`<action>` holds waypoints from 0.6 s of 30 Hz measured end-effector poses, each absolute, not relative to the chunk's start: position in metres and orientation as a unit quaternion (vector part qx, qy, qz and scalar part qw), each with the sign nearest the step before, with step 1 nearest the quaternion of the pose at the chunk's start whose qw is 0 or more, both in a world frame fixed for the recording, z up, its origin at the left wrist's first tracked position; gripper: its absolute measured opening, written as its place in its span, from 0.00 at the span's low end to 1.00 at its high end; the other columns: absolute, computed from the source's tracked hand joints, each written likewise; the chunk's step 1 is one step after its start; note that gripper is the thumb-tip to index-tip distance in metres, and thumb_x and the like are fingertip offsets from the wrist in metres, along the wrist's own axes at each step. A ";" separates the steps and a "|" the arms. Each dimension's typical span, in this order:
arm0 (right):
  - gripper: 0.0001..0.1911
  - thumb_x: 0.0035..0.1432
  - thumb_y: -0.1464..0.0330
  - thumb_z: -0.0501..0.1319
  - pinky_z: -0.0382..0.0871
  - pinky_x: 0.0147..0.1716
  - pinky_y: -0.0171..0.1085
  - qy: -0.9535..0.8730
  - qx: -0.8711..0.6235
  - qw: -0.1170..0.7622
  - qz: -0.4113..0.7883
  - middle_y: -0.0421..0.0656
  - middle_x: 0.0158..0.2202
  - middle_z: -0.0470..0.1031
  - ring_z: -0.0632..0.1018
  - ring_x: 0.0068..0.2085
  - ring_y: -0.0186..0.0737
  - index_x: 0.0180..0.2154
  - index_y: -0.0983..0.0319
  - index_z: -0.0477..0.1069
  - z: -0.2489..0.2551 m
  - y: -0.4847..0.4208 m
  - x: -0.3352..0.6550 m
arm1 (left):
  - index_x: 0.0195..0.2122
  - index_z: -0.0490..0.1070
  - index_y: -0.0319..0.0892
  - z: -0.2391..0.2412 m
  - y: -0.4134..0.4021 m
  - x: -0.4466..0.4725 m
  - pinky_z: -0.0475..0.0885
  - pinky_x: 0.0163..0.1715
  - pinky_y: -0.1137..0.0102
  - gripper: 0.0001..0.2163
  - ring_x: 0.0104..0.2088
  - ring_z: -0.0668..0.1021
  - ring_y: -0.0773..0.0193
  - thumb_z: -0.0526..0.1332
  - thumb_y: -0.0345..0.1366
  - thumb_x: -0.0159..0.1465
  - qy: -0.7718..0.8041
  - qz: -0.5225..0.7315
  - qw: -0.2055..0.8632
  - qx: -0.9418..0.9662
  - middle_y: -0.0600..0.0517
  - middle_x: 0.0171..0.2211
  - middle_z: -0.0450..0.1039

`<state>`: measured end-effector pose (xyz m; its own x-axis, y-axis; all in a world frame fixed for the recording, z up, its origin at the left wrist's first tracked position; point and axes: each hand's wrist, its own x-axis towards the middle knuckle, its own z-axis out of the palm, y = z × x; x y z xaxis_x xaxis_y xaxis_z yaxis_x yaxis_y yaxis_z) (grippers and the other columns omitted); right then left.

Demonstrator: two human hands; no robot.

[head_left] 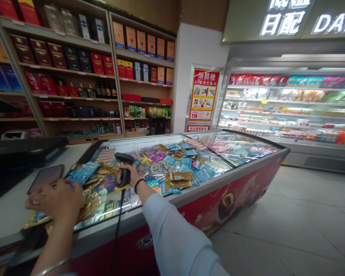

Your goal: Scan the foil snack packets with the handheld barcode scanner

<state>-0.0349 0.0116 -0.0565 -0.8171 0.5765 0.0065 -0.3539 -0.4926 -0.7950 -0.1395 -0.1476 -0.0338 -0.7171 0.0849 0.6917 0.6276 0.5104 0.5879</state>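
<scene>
Right grip (133,177): we see it wrapped around the black scanner (125,177), above the freezer (247,191) top.
Left grip (60,201): bent fingers, blurred; we cannot tell whether they pinch anything.
Cable (118,226): hangs from the scanner across the freezer's front.
Obstructions: gold packets (179,180) and blue packets (84,171) strewn around the scanner.
Phone (47,177): on the surface (2,224), just beyond the left grip.

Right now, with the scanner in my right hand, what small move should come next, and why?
Perhaps bring the blue packet toward the scanner: your left hand is right by that packet, and your right hand grips the scanner close by.
</scene>
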 end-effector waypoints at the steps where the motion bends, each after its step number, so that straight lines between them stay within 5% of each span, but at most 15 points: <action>1: 0.13 0.54 0.59 0.60 0.63 0.16 0.31 -0.427 -0.121 0.284 0.850 0.35 0.13 0.65 0.66 0.15 0.33 0.25 0.62 0.66 -0.049 0.019 -0.023 | 0.46 0.73 0.42 -0.026 -0.139 -0.138 0.55 0.54 0.39 0.21 0.60 0.60 0.35 0.49 0.45 0.58 -0.811 -0.445 0.310 -0.218 0.40 0.57 0.66; 10: 0.10 0.49 0.63 0.59 0.62 0.17 0.30 -0.504 -0.110 0.398 0.759 0.37 0.15 0.69 0.66 0.16 0.32 0.29 0.63 0.70 0.014 0.107 0.138 | 0.36 0.73 0.38 0.040 -0.012 -0.035 0.62 0.50 0.53 0.12 0.50 0.67 0.45 0.53 0.38 0.60 -0.747 -0.428 0.312 -0.402 0.38 0.47 0.69; 18: 0.13 0.48 0.60 0.61 0.63 0.16 0.30 -0.540 -0.184 0.435 0.697 0.37 0.16 0.69 0.66 0.16 0.32 0.33 0.63 0.71 -0.021 0.153 0.256 | 0.40 0.75 0.38 -0.018 0.084 0.054 0.66 0.48 0.58 0.14 0.48 0.71 0.49 0.51 0.36 0.63 -0.756 -0.349 0.188 -0.520 0.40 0.44 0.72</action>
<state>0.2562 0.1530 -0.0209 -0.5546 0.8041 0.2142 -0.4072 -0.0378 -0.9126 0.0543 0.0839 -0.0181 -0.3874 0.6552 0.6485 0.9185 0.2143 0.3322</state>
